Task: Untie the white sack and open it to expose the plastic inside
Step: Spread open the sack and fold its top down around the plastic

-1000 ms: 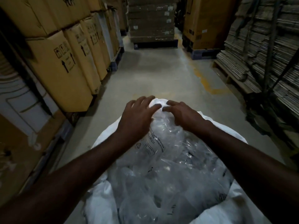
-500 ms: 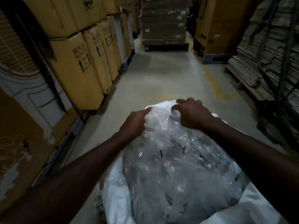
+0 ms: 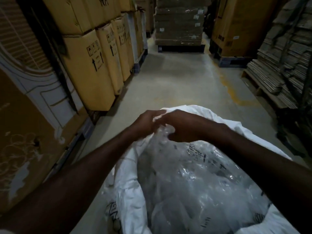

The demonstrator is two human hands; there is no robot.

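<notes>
A big white sack (image 3: 128,188) stands open right below me, its mouth folded down around a bulging clear plastic bag (image 3: 194,179) printed with black marks. At the far top of that bag both hands meet. My left hand (image 3: 146,121) pinches a gathered bit of the clear plastic between its fingertips. Close beside it, my right hand (image 3: 181,126) curls its fingers round the bunched neck of the plastic. The sack's far rim (image 3: 190,108) shows white just behind the hands.
Stacked yellow cardboard boxes (image 3: 91,65) line the left of a concrete aisle (image 3: 177,81). A wrapped pallet (image 3: 179,22) blocks the far end. Piles of flattened cardboard on a pallet (image 3: 276,73) stand on the right. A brown board (image 3: 25,132) leans at near left.
Both hands have come together at the top of the clear plastic, from apart on it before. The plastic's top is now bunched between them, and the view has shifted slightly.
</notes>
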